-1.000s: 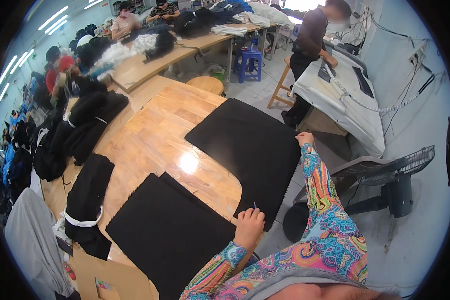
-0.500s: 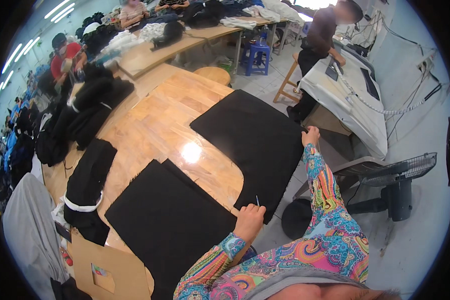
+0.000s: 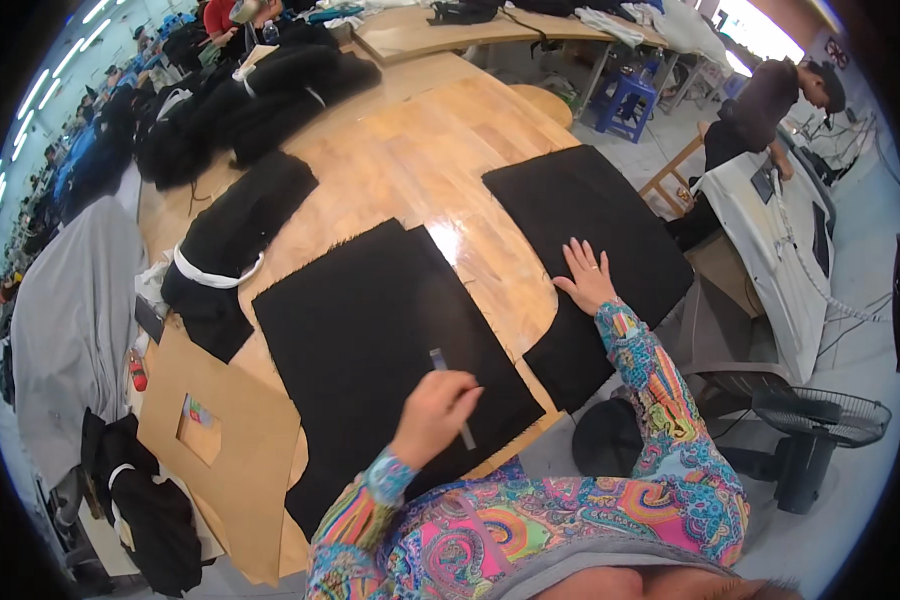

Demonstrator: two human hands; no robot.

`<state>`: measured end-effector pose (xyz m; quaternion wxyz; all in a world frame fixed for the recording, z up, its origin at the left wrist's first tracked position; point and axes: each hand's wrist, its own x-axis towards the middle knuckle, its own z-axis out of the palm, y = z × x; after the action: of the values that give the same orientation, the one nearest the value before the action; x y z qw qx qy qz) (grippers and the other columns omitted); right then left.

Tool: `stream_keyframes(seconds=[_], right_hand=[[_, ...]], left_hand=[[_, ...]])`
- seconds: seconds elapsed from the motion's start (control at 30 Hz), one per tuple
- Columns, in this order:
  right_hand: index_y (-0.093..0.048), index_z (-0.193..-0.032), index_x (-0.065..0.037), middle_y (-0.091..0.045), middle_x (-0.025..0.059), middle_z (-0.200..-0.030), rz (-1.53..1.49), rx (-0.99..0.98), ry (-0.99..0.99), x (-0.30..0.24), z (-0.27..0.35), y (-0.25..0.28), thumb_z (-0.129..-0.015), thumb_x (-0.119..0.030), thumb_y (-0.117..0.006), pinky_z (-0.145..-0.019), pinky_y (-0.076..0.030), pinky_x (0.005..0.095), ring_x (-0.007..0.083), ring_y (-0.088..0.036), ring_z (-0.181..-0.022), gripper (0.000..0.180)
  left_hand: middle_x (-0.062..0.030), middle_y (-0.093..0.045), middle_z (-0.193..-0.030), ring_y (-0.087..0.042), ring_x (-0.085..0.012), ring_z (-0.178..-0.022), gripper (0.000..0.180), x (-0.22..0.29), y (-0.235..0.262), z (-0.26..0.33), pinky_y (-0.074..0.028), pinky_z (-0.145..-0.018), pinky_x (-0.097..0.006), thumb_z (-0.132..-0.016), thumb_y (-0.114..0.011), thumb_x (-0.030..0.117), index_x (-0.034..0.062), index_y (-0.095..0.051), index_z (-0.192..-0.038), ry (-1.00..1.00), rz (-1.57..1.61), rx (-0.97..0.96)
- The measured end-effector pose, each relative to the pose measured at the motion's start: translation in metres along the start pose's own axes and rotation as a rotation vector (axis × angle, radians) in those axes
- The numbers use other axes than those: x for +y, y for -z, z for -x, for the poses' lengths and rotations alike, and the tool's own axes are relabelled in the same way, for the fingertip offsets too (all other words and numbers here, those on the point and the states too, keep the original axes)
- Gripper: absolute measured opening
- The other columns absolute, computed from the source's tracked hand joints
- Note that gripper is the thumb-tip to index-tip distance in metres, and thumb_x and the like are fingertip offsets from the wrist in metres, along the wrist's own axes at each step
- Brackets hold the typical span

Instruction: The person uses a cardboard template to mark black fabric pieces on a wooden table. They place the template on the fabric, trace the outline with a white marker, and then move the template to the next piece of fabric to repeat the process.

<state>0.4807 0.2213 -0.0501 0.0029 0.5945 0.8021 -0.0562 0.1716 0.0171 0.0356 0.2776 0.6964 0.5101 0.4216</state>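
Two black fabric pieces lie on a wooden table. My left hand is closed around a thin grey stick and hovers over the near edge of the larger left black piece. My right hand rests flat, fingers spread, on the right black piece, near its left edge. Both forearms wear colourful patterned sleeves.
A folded black garment with a white band lies left of the fabric. Brown cardboard patterns sit at the near left. Black garment piles crowd the far table. A person stands at a white table; a fan is on the right floor.
My right hand drew back from the far corner of the right black piece and now lies flat on it. My left hand, still holding the stick, moved over the left piece.
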Motion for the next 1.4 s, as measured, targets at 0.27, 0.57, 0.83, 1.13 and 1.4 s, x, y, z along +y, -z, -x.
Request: stream_keyframes(seconds=[0.27, 0.57, 0.83, 1.13, 1.4], right_hand=[[-0.032, -0.140, -0.010, -0.026, 0.0081, -0.148, -0.048, 0.124, -0.239, -0.023, -0.091, 0.006, -0.090, -0.057, -0.036, -0.109, -0.013, 0.0500, 0.0299, -0.021, -0.135, 0.069], [-0.048, -0.127, -0.012, -0.040, 0.0114, -0.136, -0.012, 0.432, -0.019, -0.045, -0.074, 0.001, -0.086, -0.042, -0.053, -0.100, -0.026, 0.0477, 0.0323, -0.035, -0.122, 0.051], [-0.058, -0.111, -0.008, -0.048, 0.0169, -0.122, -0.482, 0.190, 0.409, -0.171, 0.071, 0.009, -0.075, -0.029, -0.071, -0.096, -0.037, 0.0440, 0.0360, -0.044, -0.113, 0.044], [-0.047, -0.128, -0.007, -0.035, 0.0153, -0.139, -0.302, 0.123, 0.480, -0.222, 0.122, 0.007, -0.080, -0.037, -0.064, -0.107, -0.019, 0.0510, 0.0346, -0.027, -0.131, 0.059], [-0.038, -0.136, -0.006, -0.027, 0.0122, -0.147, -0.071, 0.058, 0.573, -0.239, 0.147, -0.005, -0.082, -0.056, -0.051, -0.110, -0.009, 0.0523, 0.0321, -0.016, -0.138, 0.075]], left_hand=[[-0.0074, -0.061, -0.078, -0.059, -0.0157, -0.066, 0.009, -0.005, 0.084, 0.073, -0.046, -0.059, -0.027, -0.080, -0.066, 0.006, 0.0017, -0.063, -0.087, 0.375, -0.110, 0.343], [-0.0045, -0.058, -0.069, -0.054, -0.0123, -0.062, 0.012, -0.028, 0.122, 0.125, -0.043, -0.058, -0.027, -0.085, -0.063, 0.011, -0.0009, -0.060, -0.086, 0.621, -0.059, 0.590], [-0.0156, -0.059, -0.097, -0.054, -0.0329, -0.096, 0.027, -0.044, 0.125, 0.179, -0.043, -0.081, -0.040, -0.076, -0.069, 0.011, 0.0006, -0.056, -0.097, 0.743, -0.529, 0.259], [-0.0157, -0.058, -0.102, -0.050, -0.0342, -0.103, 0.035, -0.089, 0.199, 0.242, -0.040, -0.087, -0.042, -0.074, -0.071, 0.012, 0.0034, -0.054, -0.103, 0.796, -0.915, 0.631], [-0.0147, -0.058, -0.101, -0.050, -0.0340, -0.102, 0.035, -0.103, 0.231, 0.268, -0.040, -0.087, -0.043, -0.073, -0.071, 0.015, 0.0033, -0.053, -0.102, 1.051, -0.812, 0.694]])
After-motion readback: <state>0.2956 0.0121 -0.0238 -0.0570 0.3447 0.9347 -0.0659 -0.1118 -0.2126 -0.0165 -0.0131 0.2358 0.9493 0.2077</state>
